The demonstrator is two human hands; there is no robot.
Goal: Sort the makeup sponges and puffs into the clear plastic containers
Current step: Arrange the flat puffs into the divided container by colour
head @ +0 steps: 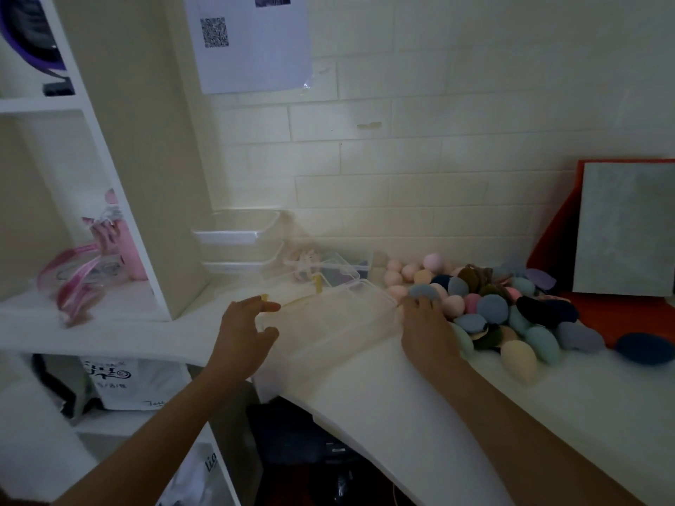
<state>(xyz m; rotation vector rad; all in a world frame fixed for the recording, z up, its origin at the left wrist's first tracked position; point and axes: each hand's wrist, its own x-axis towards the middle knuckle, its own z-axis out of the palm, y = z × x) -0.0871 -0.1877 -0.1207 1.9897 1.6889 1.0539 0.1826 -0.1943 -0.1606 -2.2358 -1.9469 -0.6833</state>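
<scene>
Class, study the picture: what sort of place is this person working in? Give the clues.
Probably a home or small workroom corner: a white desk holding makeup sponges and a clear container, a painted brick wall, a white shelf unit, a taped-up QR-code sheet.

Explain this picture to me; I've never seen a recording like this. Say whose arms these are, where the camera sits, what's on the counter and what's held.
There is no machine here. The two bare arms belong to a person wearing a camera on the head, so you look forward and down as they do. On the white counter lies a clear container. The left hand grips its left end between thumb and fingers. The right hand rests at its right end, beside a pile of coloured sponges; blur hides whether it grips anything. Behind stand another clear box and stacked white trays.
</scene>
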